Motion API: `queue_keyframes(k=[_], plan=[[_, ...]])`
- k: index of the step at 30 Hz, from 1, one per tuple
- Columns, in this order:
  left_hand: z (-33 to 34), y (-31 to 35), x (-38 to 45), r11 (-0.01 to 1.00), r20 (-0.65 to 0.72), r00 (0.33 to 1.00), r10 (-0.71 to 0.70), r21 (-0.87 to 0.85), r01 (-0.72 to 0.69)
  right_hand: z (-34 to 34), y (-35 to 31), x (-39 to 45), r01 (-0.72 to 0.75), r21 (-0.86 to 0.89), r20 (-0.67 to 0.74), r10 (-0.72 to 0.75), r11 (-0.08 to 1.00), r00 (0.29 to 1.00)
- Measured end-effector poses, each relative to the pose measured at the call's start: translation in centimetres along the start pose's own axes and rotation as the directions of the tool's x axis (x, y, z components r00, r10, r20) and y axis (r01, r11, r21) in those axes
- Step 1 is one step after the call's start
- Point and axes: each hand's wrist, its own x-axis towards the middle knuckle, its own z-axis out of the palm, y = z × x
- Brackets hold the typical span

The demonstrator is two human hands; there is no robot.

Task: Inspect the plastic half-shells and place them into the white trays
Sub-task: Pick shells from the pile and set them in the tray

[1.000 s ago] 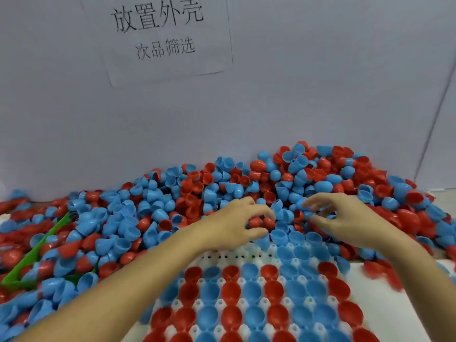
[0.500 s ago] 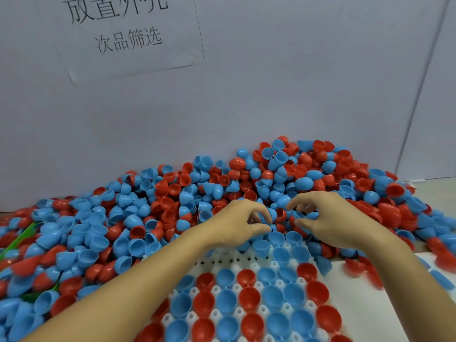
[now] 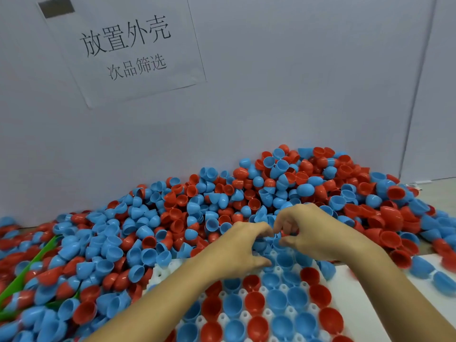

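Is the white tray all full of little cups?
Not full. The white tray shows bare holes at its far-left corner, though blue and red half-shells sit open side up in most visible pockets.

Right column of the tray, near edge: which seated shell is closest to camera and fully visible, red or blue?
The red half-shell at the white tray's right edge, open side up. The shells left of it in that row are blue; the red one below it is cut off by the frame.

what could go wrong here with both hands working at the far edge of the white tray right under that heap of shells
1. The heap of red and blue plastic half-shells slopes down onto the white moulded tray; pulling from its foot might slide shells over filled pockets.
2. The left hand and right hand crowd together, fingers curled, so either could knock seated shells askew.
3. Loose blue shells lie near the table edge and may roll off.
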Motion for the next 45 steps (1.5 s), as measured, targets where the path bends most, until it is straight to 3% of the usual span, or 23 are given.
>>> queue_keyframes(k=[4,9,14,23,26,30,33,36,38,40,45], plan=[[-0.1,-0.3,-0.4,1.0,-0.121,0.992,-0.019,0.01,0.021,-0.1,-0.1,-0.1,0.009,0.018,0.017,-0.009,1.0,1.0],[-0.1,-0.6,-0.2,0.997,-0.057,0.996,-0.072,0.006,0.072,0.9,-0.8,0.0,0.06,-0.016,0.083,-0.059,0.998,0.995],[-0.6,-1.1,-0.7,0.992,-0.183,0.979,-0.089,-0.107,0.07,1.4,-1.1,0.1,0.073,-0.053,0.068,-0.07,0.996,0.995],[-3.6,-1.9,1.0,0.926,-0.472,0.826,-0.308,-0.349,0.146,2.2,-1.5,0.1,0.105,-0.103,0.041,-0.101,0.989,0.994],[-4.1,-2.4,2.0,0.897,-0.447,0.81,-0.379,-0.391,0.203,2.5,-1.4,0.1,0.096,-0.132,0.026,-0.093,0.987,0.995],[-3.2,-2.7,1.6,0.952,-0.312,0.902,-0.298,-0.162,0.259,2.7,-1.5,0.0,0.085,-0.183,0.016,-0.083,0.979,0.996],[-2.5,-2.5,0.9,0.969,-0.31,0.92,-0.24,-0.134,0.208,2.5,-1.7,0.0,0.089,-0.177,0.022,-0.087,0.98,0.996],[-2.3,-1.7,0.0,0.924,-0.355,0.884,-0.304,-0.335,0.183,1.8,-1.6,0.1,0.1,-0.129,-0.01,-0.102,0.987,0.995],[-2.0,-1.1,-0.9,0.802,-0.262,0.877,-0.404,-0.563,0.201,1.3,-1.4,0.0,0.095,-0.087,-0.039,-0.099,0.992,0.994],[-1.9,-0.6,-1.8,0.713,-0.162,0.88,-0.447,-0.659,0.24,0.9,-1.1,0.0,0.087,-0.065,-0.053,-0.091,0.994,0.994],[-2.0,-0.8,-2.7,0.878,-0.113,0.909,-0.401,-0.332,0.345,0.2,-1.0,-0.2,0.092,-0.017,-0.064,-0.092,0.996,0.994]])
